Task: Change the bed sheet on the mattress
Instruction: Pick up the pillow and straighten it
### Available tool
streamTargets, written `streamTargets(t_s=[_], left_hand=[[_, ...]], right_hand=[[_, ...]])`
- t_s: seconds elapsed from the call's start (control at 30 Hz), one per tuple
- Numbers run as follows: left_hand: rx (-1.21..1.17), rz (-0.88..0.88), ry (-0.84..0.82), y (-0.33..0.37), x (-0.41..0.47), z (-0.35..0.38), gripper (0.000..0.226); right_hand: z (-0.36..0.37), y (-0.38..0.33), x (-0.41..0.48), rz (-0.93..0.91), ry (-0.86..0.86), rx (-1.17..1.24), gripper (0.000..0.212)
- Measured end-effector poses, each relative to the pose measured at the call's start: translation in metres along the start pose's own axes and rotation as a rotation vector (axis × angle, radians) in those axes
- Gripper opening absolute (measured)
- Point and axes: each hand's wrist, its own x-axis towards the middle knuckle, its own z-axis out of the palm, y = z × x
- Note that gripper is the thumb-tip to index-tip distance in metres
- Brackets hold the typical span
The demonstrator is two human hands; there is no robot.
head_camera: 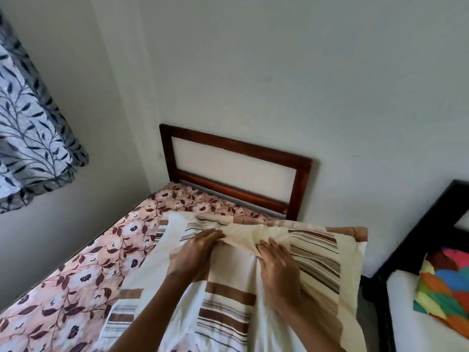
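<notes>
Grey walls back a wooden headboard. Below it the floral bed sheet lies flat, running lengthwise toward lower left, its end cut off. On it, left hand and right hand pinch a bunched striped pillowcase, fingertips buried.

The pillow lies on the bed sheet, before the headboard.
</notes>
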Motion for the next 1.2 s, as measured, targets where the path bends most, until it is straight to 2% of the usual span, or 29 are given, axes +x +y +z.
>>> streamTargets(t_s=[0.13, 0.33, 0.4, 0.43, 0.47, 0.53, 0.6, 0.7, 0.83, 0.97, 1.07, 1.2], left_hand=[[0.024, -0.053, 0.014, -0.052, 0.078, 0.027, 0.043], [0.067, -0.183, -0.044, -0.143, 0.171, 0.069, 0.035], [0.069, -0.253, -0.077, -0.180, 0.200, 0.085, 0.039], [0.079, -0.274, -0.085, -0.198, 0.216, 0.093, 0.039], [0.094, -0.288, -0.096, -0.210, 0.227, 0.099, 0.038], [0.110, -0.322, -0.113, -0.236, 0.252, 0.113, 0.039], [0.124, -0.338, -0.139, -0.262, 0.272, 0.127, 0.039], [0.180, -0.336, -0.228, -0.303, 0.294, 0.151, 0.038], [0.223, -0.332, -0.281, -0.356, 0.300, 0.194, 0.045], [0.304, -0.308, -0.265, -0.422, 0.316, 0.240, 0.044], [0.344, -0.201, -0.208, -0.452, 0.334, 0.270, 0.033], [0.362, -0.189, -0.232, -0.481, 0.336, 0.324, 0.038]], right_hand=[[0.068, 0.035, 0.084, -0.053, -0.096, 0.074, 0.045], [0.162, 0.065, 0.181, -0.085, -0.182, 0.163, 0.046], [0.196, 0.072, 0.210, -0.074, -0.179, 0.162, 0.034], [0.217, 0.077, 0.226, -0.087, -0.174, 0.159, 0.021], [0.230, 0.079, 0.235, -0.072, -0.200, 0.166, 0.019], [0.264, 0.084, 0.257, -0.037, -0.274, 0.181, 0.046], [0.300, 0.088, 0.271, -0.023, -0.277, 0.176, 0.054], [0.360, 0.095, 0.281, -0.005, -0.317, 0.191, 0.042], [0.442, 0.105, 0.278, 0.028, -0.381, 0.251, 0.068], [0.525, 0.109, 0.283, 0.083, -0.405, 0.253, 0.041], [0.568, 0.114, 0.285, 0.154, -0.403, 0.262, 0.040], [0.615, 0.134, 0.269, 0.166, -0.507, 0.163, 0.043]])
